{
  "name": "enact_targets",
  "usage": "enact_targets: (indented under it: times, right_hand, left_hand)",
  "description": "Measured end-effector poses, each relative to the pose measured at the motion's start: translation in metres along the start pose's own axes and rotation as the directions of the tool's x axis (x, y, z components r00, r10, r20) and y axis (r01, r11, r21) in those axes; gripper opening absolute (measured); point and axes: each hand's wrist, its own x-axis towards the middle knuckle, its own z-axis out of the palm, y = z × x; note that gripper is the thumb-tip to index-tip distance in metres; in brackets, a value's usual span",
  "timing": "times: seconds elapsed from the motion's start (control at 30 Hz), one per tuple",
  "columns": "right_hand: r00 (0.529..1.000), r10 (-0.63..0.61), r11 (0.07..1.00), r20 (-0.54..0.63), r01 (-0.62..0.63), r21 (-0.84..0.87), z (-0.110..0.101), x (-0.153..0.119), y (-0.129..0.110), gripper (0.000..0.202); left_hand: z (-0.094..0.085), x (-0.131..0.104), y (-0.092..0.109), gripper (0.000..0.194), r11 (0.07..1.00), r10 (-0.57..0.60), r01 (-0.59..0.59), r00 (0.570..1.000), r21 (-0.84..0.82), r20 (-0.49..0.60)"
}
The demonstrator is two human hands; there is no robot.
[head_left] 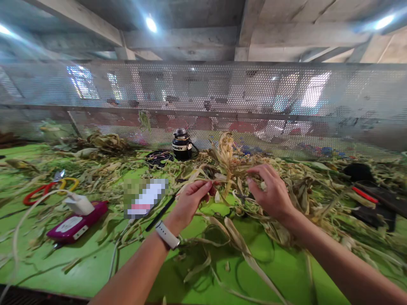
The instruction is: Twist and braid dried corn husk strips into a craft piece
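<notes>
- Mid-scene, just beyond left hand (190, 201) and right hand (271, 191): dried husk bundle (225, 156).
- Narrow pinch at left, cannot tell on what; fingers parted at right.
- Probably light, papery, brittle; best held gently, low down.

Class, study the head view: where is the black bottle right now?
In the head view, the bottle stands just left of centre on the far side of the table, before the perforated screen and beyond the left hand.
</notes>
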Motion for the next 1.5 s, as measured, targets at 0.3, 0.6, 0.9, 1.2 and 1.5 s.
enact_targets:
  times: [0.3, 0.6, 0.9, 1.2, 1.5]
  right_hand:
    - [0.938, -0.284, 0.942, 0.200, 0.233, 0.241, -0.003, -0.006, -0.027, 0.038]
    - [0.887, -0.210, 0.940, 0.410, 0.069, 0.333, 0.002, -0.006, -0.028, 0.018]
    - [0.920, -0.109, 0.938, 0.378, -0.031, 0.346, -0.001, -0.003, -0.028, 0.012]
    - [0.937, -0.129, 0.945, 0.324, 0.017, 0.328, 0.002, -0.005, -0.025, 0.012]
    - [0.947, -0.131, 0.958, 0.292, 0.045, 0.284, 0.007, -0.008, -0.023, 0.009]
  left_hand:
    - [0.001, -0.015, -0.001, 0.016, 0.980, -0.096, 0.024, 0.926, 0.199, 0.365]
    - [0.001, -0.010, 0.004, 0.017, 0.851, 0.165, -0.308, 0.926, 0.425, 0.339]
    - [0.006, -0.009, 0.004, 0.016, 0.795, 0.375, -0.372, 0.922, 0.479, 0.094]
    - [0.010, -0.012, 0.005, 0.043, 0.969, -0.009, -0.026, 0.990, 0.245, 0.137]
    - [0.008, -0.009, -0.001, 0.030, 0.984, -0.139, 0.113, 0.972, 0.141, 0.192]
